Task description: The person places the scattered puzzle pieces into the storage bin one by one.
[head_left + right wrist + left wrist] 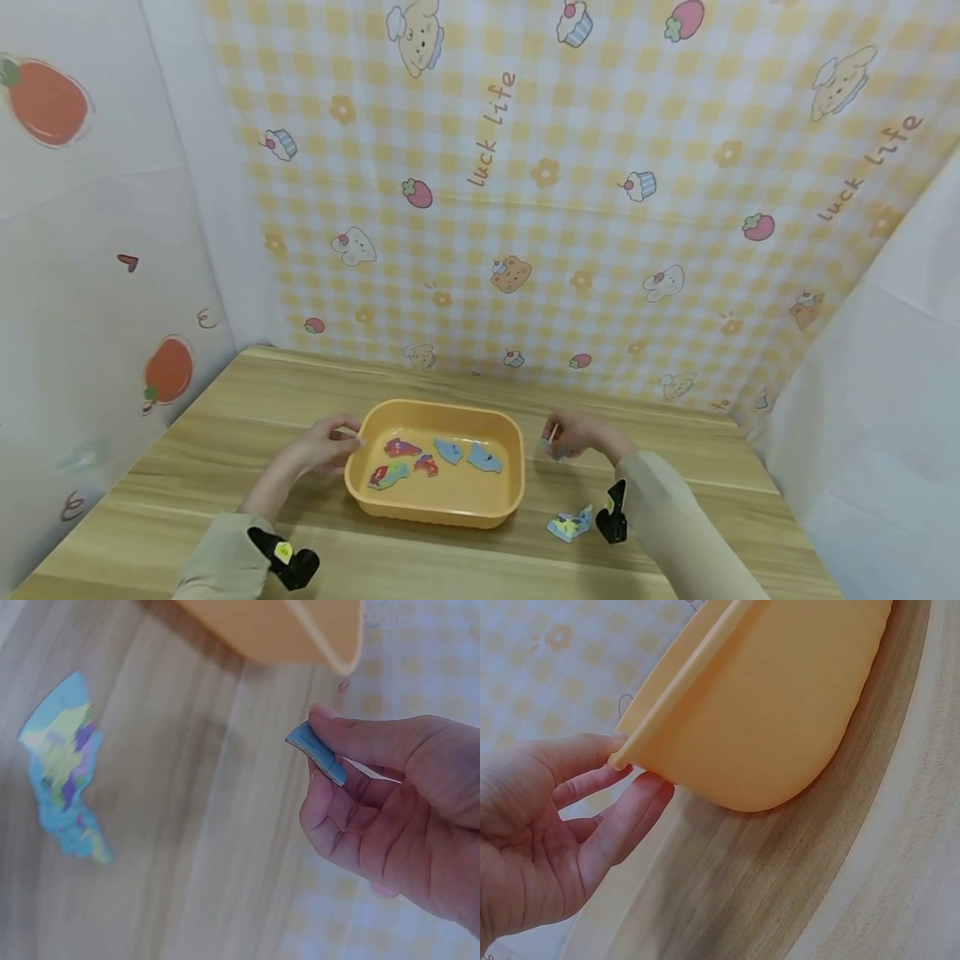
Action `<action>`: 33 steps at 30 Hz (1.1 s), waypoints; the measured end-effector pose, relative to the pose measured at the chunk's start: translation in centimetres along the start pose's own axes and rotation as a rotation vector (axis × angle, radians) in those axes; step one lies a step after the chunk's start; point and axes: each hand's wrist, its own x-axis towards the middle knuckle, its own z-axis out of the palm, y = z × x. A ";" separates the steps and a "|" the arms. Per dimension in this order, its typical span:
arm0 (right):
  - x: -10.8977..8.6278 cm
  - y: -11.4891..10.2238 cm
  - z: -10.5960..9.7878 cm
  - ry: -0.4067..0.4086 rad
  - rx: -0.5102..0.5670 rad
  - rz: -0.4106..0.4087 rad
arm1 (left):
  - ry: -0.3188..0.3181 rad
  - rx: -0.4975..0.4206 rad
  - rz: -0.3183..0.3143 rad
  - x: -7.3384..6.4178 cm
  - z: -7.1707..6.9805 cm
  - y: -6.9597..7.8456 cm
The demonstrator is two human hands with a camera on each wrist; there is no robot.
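My left hand (326, 444) pinches the left rim of a yellow-orange plastic tub (435, 513), thumb over the edge and fingers under it in the left wrist view. Several map puzzle pieces lie on the tub's floor: red ones (402, 448), a red and green one (387, 476) and blue ones (484, 457). Right of the tub, my right hand (577, 435) holds a small blue puzzle piece (319, 755) between thumb and fingers, above the table. A blue, yellow and purple piece (570, 523) lies on the table nearer to me.
Everything stands on a wood-grain table (420, 567). Behind it hangs a yellow checked cloth (480, 317), with pale cloths (97, 275) at both sides. A black wrist mount (613, 517) sits on each sleeve, the right one close to the loose puzzle piece.
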 end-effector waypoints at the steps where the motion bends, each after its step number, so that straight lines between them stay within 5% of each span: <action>1: 0.2 -0.3 -0.1 -0.007 0.000 -0.006 | 0.002 -0.003 -0.003 0.0 0.0 0.0; 12: 2.1 -4.3 0.3 -0.065 -0.047 -0.088 | 0.004 -0.026 0.008 0.2 0.2 -0.2; 33: 5.5 -10.1 6.5 -0.198 -0.143 -0.142 | 0.018 -0.053 -0.009 -0.1 0.3 -0.2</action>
